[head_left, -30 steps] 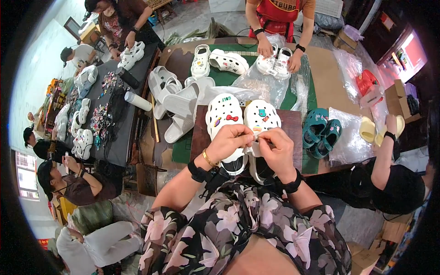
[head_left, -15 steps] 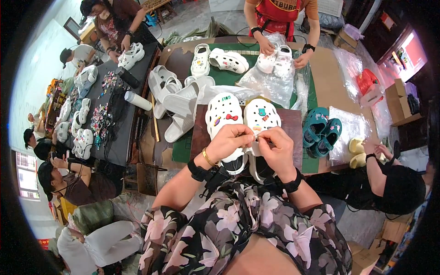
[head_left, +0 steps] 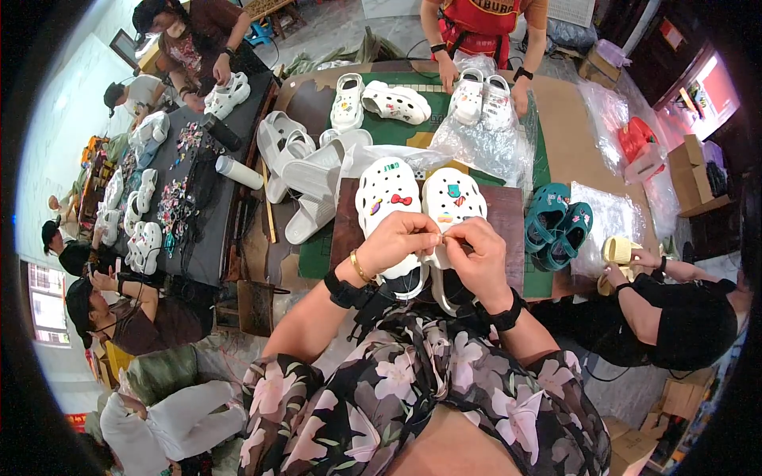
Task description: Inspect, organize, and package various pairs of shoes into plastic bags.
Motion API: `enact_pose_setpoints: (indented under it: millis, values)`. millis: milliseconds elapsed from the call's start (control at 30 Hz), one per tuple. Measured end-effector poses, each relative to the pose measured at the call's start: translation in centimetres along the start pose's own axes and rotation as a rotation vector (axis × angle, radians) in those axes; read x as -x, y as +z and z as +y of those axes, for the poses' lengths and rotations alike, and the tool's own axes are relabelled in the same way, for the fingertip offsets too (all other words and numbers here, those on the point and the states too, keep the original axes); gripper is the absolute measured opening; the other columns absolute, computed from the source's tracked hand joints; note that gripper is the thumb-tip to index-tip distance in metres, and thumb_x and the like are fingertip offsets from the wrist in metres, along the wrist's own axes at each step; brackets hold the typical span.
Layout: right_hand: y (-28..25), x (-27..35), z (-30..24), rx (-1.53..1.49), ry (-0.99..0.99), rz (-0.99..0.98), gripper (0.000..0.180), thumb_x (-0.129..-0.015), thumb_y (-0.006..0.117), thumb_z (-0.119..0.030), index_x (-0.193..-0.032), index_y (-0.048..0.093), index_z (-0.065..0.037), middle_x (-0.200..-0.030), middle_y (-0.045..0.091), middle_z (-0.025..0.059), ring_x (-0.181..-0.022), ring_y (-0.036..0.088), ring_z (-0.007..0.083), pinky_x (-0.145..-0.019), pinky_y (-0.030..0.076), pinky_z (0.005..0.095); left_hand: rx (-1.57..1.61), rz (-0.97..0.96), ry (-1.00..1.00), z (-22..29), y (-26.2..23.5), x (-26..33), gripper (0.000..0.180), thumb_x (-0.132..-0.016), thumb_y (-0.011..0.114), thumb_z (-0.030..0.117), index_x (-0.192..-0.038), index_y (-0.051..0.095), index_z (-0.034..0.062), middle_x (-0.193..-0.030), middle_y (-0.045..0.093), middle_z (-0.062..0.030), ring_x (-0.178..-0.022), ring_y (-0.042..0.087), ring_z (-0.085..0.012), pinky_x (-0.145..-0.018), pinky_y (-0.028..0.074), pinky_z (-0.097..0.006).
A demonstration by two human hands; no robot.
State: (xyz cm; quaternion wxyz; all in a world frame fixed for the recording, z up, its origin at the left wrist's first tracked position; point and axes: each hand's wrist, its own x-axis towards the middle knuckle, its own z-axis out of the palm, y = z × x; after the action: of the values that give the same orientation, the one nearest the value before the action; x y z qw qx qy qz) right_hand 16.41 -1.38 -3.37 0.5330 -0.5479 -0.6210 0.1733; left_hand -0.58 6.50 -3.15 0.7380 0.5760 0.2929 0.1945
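Note:
Two white clogs lie side by side in front of me on a dark brown board [head_left: 508,238]. The left clog [head_left: 389,184] carries a red bow charm [head_left: 402,199] and other charms; the right clog [head_left: 464,186] has a teal charm and several colourful ones. Above the clogs, my left hand [head_left: 401,246] and my right hand [head_left: 476,258] meet with fingertips pinched close together. Something tiny and pale shows between the fingertips, too small to name. Both hands cover the middle of the clogs.
Grey slides [head_left: 309,198] and a white bottle [head_left: 239,173] lie to the left. Teal clogs [head_left: 559,226] sit on the right. Across the table, a person in a red apron [head_left: 480,28] stands by white clogs [head_left: 482,99] on clear plastic. Another person at right handles yellow slides [head_left: 619,252].
My hands stay nearly in place, still pinched together. Across the table, the co-worker's hands have drawn apart from the white clogs. The person at right now has a yellow slide raised.

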Motion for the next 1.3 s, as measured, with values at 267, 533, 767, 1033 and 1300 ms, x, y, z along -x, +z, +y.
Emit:
enact_pose_setpoints:
  millis: [267,533,767,1033,1300]
  values:
    - [-0.2,-0.2,-0.3,0.057,-0.042,-0.063,0.009,-0.071,0.066,0.001,-0.079,0.063,-0.004,-0.075,0.06,0.0088,-0.071,0.058,0.028,-0.065,0.045,0.0351,-0.141,0.045,-0.018,-0.5,-0.1,-0.3,0.01,-0.086,0.064,0.01,-0.084,0.064,0.0004,-0.07,0.06,0.0008,-0.061,0.053,-0.005,-0.055,0.041,-0.02]
    - [-0.8,-0.6,-0.1,0.023,-0.036,-0.097,0.017,-0.076,0.065,0.0,-0.092,0.066,-0.003,-0.081,0.063,0.0097,-0.079,0.06,0.0266,-0.073,0.047,0.0335,-0.43,0.215,0.148,0.3,-0.5,0.0,0.014,-0.085,0.065,0.011,-0.092,0.068,-0.001,-0.075,0.065,-0.0021,-0.068,0.057,-0.0069,-0.061,0.047,-0.022]
    - [-4.0,2.1,-2.3,0.124,0.218,-0.053,0.019,-0.082,0.065,-0.006,-0.101,0.062,-0.003,-0.072,0.059,0.0084,-0.056,0.054,0.0152,-0.051,0.044,0.0276,-0.793,0.697,0.295,0.3,-11.0,-2.5,0.044,-0.079,0.07,0.018,-0.118,0.059,0.0008,-0.11,0.063,-0.0147,-0.092,0.062,-0.0225,-0.081,0.05,-0.033]
    - [-1.5,1.3,-4.4,0.517,-0.126,-0.259,0.063,-0.065,0.078,-0.027,-0.123,0.056,-0.016,-0.115,0.051,0.0132,-0.103,0.049,0.033,-0.087,0.039,0.0437,-0.955,0.668,0.087,-8.0,-22.2,-6.7,0.065,-0.072,0.074,0.033,-0.123,0.055,-0.0024,-0.119,0.059,-0.0229,-0.114,0.054,-0.0351,-0.098,0.042,-0.041]
    - [0.0,1.1,-1.5,0.369,-0.19,-0.38,0.017,-0.069,0.072,-0.018,-0.083,0.063,-0.012,-0.086,0.056,0.004,-0.078,0.059,0.0238,-0.067,0.049,0.0362,-0.87,0.798,0.096,-6.9,-20.8,-8.0,0.034,-0.081,0.068,0.032,-0.083,0.062,-0.0014,-0.062,0.055,-0.014,-0.056,0.049,-0.0201,-0.055,0.039,-0.037]
